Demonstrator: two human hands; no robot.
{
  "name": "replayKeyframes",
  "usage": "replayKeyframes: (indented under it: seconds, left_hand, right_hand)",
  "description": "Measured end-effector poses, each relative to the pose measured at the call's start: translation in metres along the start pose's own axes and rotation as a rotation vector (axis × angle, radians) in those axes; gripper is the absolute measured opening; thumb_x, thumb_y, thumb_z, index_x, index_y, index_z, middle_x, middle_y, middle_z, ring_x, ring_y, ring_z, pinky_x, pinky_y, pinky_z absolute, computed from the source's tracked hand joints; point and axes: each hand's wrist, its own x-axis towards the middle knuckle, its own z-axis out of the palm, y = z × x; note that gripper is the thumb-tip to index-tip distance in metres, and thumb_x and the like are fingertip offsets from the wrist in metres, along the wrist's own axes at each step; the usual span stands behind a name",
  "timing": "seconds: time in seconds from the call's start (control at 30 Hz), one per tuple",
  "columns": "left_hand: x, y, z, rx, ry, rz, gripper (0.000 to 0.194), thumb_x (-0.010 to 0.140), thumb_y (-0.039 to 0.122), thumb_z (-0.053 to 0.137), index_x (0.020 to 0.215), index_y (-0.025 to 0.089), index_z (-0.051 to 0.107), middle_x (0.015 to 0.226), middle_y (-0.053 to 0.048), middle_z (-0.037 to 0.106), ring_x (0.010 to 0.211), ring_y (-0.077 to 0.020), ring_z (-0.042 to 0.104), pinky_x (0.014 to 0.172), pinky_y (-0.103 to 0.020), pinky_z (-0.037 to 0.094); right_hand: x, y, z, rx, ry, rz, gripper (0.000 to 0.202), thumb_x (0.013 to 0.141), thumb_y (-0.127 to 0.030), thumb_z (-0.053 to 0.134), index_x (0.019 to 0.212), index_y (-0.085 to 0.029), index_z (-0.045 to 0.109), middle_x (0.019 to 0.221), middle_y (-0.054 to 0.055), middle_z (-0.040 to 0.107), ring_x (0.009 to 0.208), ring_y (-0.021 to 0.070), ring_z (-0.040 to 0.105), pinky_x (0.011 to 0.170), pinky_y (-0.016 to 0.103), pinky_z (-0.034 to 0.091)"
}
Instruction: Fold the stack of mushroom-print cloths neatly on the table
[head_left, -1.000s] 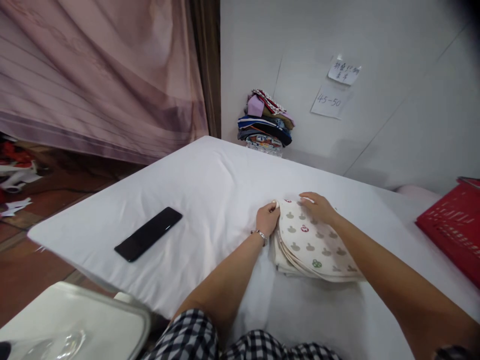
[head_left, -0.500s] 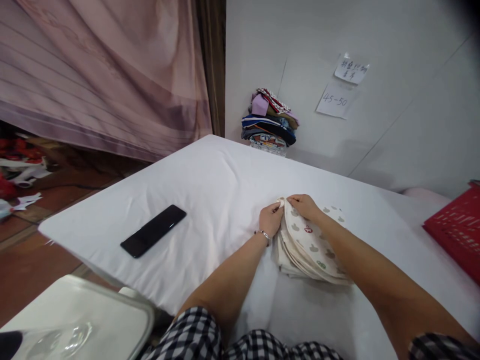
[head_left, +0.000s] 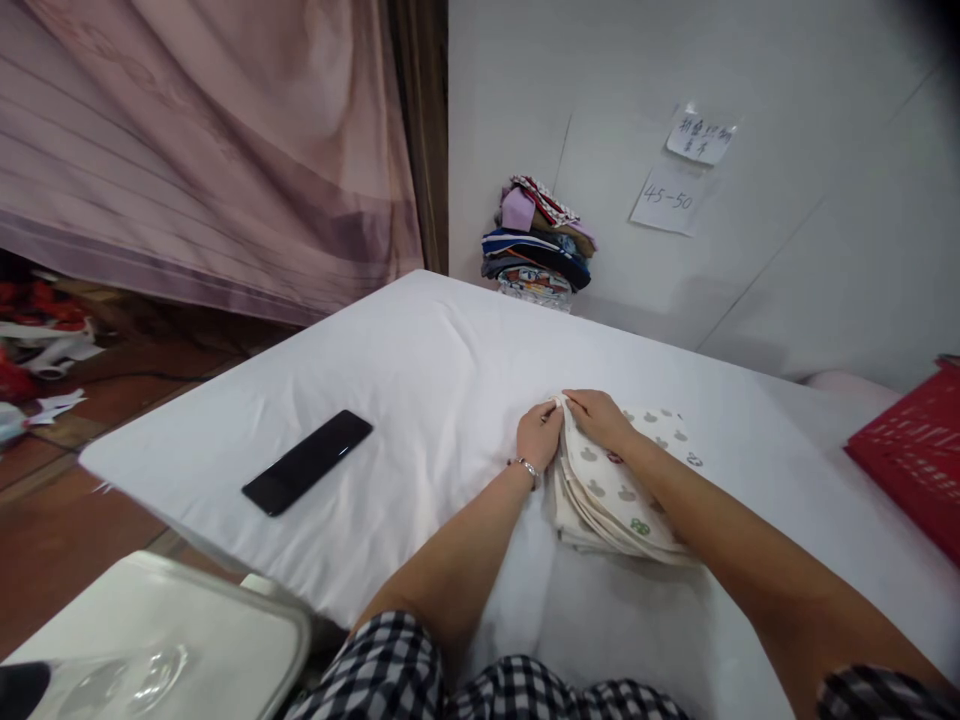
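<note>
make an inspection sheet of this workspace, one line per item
surface: white cover, wrinkled
job's things: printed cloth, layered, edges fanned on its left side
clutter: black phone, lying flat
hands: left hand and right hand pinch the printed cloth's far left corner
cables: thin dark cord on the floor, left
surroundings: clothes stack beyond far edge, pink curtain left, red basket right

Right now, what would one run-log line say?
left hand: pinching cloth corner | right hand: pinching beside it | phone: flat on table, untouched
</note>
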Motion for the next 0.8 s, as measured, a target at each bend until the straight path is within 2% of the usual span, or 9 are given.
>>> replayKeyframes:
  seconds: [0.13,0.27,0.43,0.6,0.7,0.8]
  left_hand:
    - [0.000,0.000,0.000,0.024,-0.023,-0.010,0.027,0.081,0.037,0.052,0.089,0.019,0.071,0.086,-0.002,0.070,0.078,-0.0162,0.060,0.074,-0.027,0.045]
    - [0.000,0.003,-0.001,0.087,-0.033,-0.020,0.017,0.077,0.028,0.055,0.079,0.018,0.069,0.073,0.000,0.067,0.067,-0.0134,0.057,0.068,-0.025,0.044]
    - [0.001,0.004,-0.002,0.074,0.001,-0.082,0.014,0.075,0.022,0.056,0.081,0.017,0.068,0.081,-0.003,0.069,0.075,-0.0151,0.061,0.074,-0.027,0.045]
    - [0.004,-0.003,0.000,0.009,0.028,-0.091,0.016,0.075,0.020,0.058,0.089,0.016,0.064,0.085,-0.005,0.070,0.079,-0.0154,0.063,0.078,-0.028,0.047]
    - [0.005,-0.008,0.000,0.004,0.044,-0.090,0.018,0.074,0.020,0.060,0.092,0.017,0.062,0.085,-0.005,0.069,0.077,-0.0149,0.063,0.077,-0.028,0.047]
    - [0.006,-0.010,0.000,0.004,0.047,-0.093,0.018,0.074,0.020,0.061,0.092,0.018,0.060,0.084,-0.004,0.069,0.077,-0.0144,0.063,0.077,-0.027,0.047]
  right_hand:
    - [-0.002,-0.007,0.008,-0.130,0.029,0.019,0.031,0.090,-0.021,0.036,0.107,-0.017,0.061,0.105,0.009,0.067,0.101,0.0206,0.057,0.091,0.036,0.036]
    - [-0.004,-0.007,0.011,-0.167,0.095,0.023,0.032,0.089,-0.022,0.037,0.112,-0.015,0.058,0.114,0.012,0.062,0.110,0.0237,0.051,0.097,0.043,0.032]
    - [-0.029,-0.014,0.006,-0.091,0.172,0.013,0.042,0.089,-0.026,0.036,0.126,-0.013,0.050,0.133,0.014,0.050,0.125,0.0255,0.040,0.102,0.046,0.031]
    - [-0.072,-0.034,0.014,-0.008,0.049,0.010,0.046,0.089,-0.031,0.036,0.133,-0.017,0.045,0.138,0.012,0.045,0.132,0.0254,0.033,0.104,0.048,0.031]
    - [-0.082,-0.046,0.017,-0.019,-0.025,0.059,0.044,0.090,-0.029,0.034,0.130,-0.016,0.049,0.140,0.012,0.043,0.133,0.0273,0.031,0.105,0.051,0.029]
    - [-0.084,-0.054,0.013,-0.009,-0.032,0.077,0.045,0.091,-0.029,0.033,0.131,-0.017,0.048,0.142,0.011,0.040,0.135,0.0260,0.028,0.107,0.049,0.027]
